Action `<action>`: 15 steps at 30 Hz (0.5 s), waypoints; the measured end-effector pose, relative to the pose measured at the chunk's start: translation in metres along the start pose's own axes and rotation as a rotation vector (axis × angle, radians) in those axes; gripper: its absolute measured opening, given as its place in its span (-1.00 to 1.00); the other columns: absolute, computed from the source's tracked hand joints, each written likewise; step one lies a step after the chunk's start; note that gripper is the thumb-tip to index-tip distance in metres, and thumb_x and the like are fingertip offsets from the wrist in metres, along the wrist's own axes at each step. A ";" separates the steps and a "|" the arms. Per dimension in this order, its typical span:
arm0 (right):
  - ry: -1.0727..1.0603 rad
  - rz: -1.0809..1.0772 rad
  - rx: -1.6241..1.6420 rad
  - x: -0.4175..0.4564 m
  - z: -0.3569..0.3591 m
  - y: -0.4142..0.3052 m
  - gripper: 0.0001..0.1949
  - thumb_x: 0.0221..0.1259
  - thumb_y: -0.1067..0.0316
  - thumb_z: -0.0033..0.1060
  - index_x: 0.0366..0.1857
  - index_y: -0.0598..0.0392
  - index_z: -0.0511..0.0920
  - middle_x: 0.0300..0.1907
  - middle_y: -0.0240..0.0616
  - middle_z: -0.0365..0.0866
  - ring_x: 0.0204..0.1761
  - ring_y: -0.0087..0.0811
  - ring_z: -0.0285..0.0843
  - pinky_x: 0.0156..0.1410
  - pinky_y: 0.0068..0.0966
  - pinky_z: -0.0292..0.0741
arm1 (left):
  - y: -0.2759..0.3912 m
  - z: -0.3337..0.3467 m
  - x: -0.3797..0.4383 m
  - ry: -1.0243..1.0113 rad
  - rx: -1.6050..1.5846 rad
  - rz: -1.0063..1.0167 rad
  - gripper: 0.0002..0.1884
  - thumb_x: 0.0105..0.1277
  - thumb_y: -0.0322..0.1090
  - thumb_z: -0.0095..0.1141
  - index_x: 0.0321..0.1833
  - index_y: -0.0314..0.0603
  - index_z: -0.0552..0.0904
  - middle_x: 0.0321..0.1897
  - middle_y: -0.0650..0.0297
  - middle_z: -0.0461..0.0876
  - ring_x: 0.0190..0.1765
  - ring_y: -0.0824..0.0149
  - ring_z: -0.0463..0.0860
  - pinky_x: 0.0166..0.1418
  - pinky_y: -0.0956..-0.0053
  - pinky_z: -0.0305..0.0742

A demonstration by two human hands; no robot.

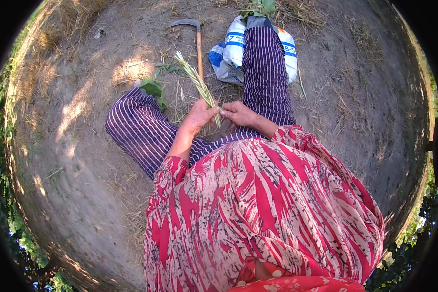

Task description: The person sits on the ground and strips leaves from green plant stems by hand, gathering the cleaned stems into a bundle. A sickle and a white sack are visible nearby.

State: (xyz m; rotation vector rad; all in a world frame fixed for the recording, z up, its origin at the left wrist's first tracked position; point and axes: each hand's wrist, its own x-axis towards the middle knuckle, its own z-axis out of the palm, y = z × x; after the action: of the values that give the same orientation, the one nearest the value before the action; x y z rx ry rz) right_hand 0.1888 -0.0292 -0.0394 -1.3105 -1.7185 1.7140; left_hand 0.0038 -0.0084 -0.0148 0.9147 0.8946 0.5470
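A braided bundle of pale green plant stems (196,78) slants up and away from my lap. Around its lower part my left hand (198,116) is closed, with loose stem ends showing below the grip. My right hand (237,112) meets it from the other side, thumb and fingers pinched at the edge of the stems. Exactly which strands the right fingertips hold is hard to make out. Just beyond the braid lies a sickle (199,47) with a wooden handle and a curved dark blade; the braid and left hand cover the handle's lower end.
A white and blue printed woven sack (234,51) lies under my outstretched right leg (266,73). My bent left leg (138,120) is at the left. Green leaves (154,90) lie by each foot. Dry straw (299,12) is scattered over the bare soil (91,175).
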 end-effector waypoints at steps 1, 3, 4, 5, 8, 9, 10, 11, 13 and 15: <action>0.001 -0.004 0.002 0.000 0.000 0.003 -0.76 0.30 0.26 -0.04 -0.42 0.21 0.50 -0.59 -0.36 0.48 -0.51 -0.59 0.42 -0.42 -0.57 0.39 | 0.000 0.001 -0.001 -0.006 0.032 0.001 -0.85 0.19 -0.41 0.11 -0.25 -0.31 0.46 -0.55 0.30 0.52 -0.63 0.53 0.44 -0.62 0.67 0.35; -0.028 0.058 0.052 -0.001 0.001 0.003 -0.75 0.30 0.24 -0.05 -0.41 0.21 0.50 -0.59 -0.35 0.48 -0.51 -0.57 0.45 -0.42 -0.57 0.43 | 0.003 0.001 -0.001 -0.022 0.104 0.004 -0.87 0.18 -0.42 0.10 -0.29 -0.32 0.49 -0.57 0.33 0.49 -0.65 0.54 0.42 -0.64 0.67 0.31; -0.054 0.114 0.095 -0.002 -0.001 -0.004 -0.75 0.31 0.24 -0.05 -0.41 0.21 0.50 -0.59 -0.34 0.48 -0.52 -0.56 0.46 -0.42 -0.58 0.45 | 0.002 -0.001 -0.002 -0.016 0.086 -0.005 -0.90 0.19 -0.42 0.10 -0.34 -0.32 0.50 -0.59 0.35 0.48 -0.65 0.56 0.41 -0.64 0.67 0.30; -0.079 0.170 0.138 -0.004 0.000 -0.011 -0.75 0.31 0.23 -0.06 -0.41 0.21 0.50 -0.59 -0.34 0.48 -0.52 -0.55 0.48 -0.43 -0.58 0.48 | -0.001 0.000 -0.005 0.026 0.099 -0.028 -0.90 0.20 -0.42 0.09 -0.33 -0.31 0.51 -0.58 0.35 0.48 -0.65 0.56 0.41 -0.65 0.67 0.30; -0.169 0.080 0.289 -0.001 0.004 0.000 -0.79 0.33 0.31 -0.11 -0.33 0.22 0.49 -0.50 -0.33 0.53 -0.45 -0.53 0.54 -0.34 -0.58 0.52 | -0.005 -0.001 -0.002 0.018 0.235 -0.079 -0.91 0.22 -0.41 0.08 -0.33 -0.29 0.51 -0.58 0.34 0.50 -0.66 0.56 0.39 -0.64 0.68 0.29; -0.191 0.181 0.361 0.000 0.005 0.002 -0.80 0.32 0.31 -0.11 -0.32 0.21 0.49 -0.47 -0.31 0.55 -0.44 -0.51 0.55 -0.34 -0.58 0.53 | -0.001 0.004 -0.004 0.016 0.183 -0.062 -0.89 0.24 -0.36 0.07 -0.31 -0.26 0.53 -0.58 0.36 0.53 -0.65 0.59 0.40 -0.62 0.70 0.29; -0.186 0.220 0.430 -0.001 0.007 -0.002 -0.81 0.31 0.32 -0.09 -0.33 0.22 0.50 -0.45 -0.30 0.56 -0.44 -0.51 0.55 -0.35 -0.57 0.53 | -0.008 -0.002 -0.004 0.010 0.159 -0.063 -0.86 0.23 -0.35 0.08 -0.26 -0.28 0.51 -0.58 0.36 0.52 -0.65 0.59 0.39 -0.62 0.70 0.30; -0.205 0.224 0.480 -0.004 0.004 -0.007 -0.81 0.30 0.33 -0.08 -0.32 0.23 0.50 -0.45 -0.29 0.57 -0.43 -0.51 0.56 -0.36 -0.58 0.53 | -0.003 0.001 -0.007 0.031 0.132 -0.065 -0.83 0.23 -0.34 0.09 -0.22 -0.29 0.49 -0.56 0.35 0.52 -0.64 0.57 0.41 -0.61 0.70 0.31; -0.185 0.237 0.537 -0.003 0.006 -0.012 -0.81 0.27 0.31 -0.04 -0.27 0.22 0.48 -0.44 -0.30 0.56 -0.44 -0.51 0.55 -0.38 -0.57 0.52 | 0.002 0.002 -0.011 0.025 0.082 -0.046 -0.80 0.23 -0.34 0.10 -0.19 -0.29 0.46 -0.55 0.33 0.52 -0.63 0.56 0.42 -0.61 0.69 0.33; -0.120 0.201 0.584 -0.003 0.005 -0.018 -0.79 0.25 0.28 -0.02 -0.22 0.22 0.47 -0.44 -0.31 0.55 -0.45 -0.51 0.55 -0.38 -0.57 0.52 | 0.003 0.002 -0.007 -0.013 0.081 -0.064 -0.79 0.23 -0.33 0.11 -0.18 -0.28 0.45 -0.56 0.33 0.50 -0.64 0.55 0.42 -0.61 0.67 0.34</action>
State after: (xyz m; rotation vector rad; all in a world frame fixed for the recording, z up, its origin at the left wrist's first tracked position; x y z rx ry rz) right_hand 0.1807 -0.0316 -0.0229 -1.1440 -1.0275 2.2202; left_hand 0.0018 -0.0133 -0.0086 0.9585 0.9364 0.4523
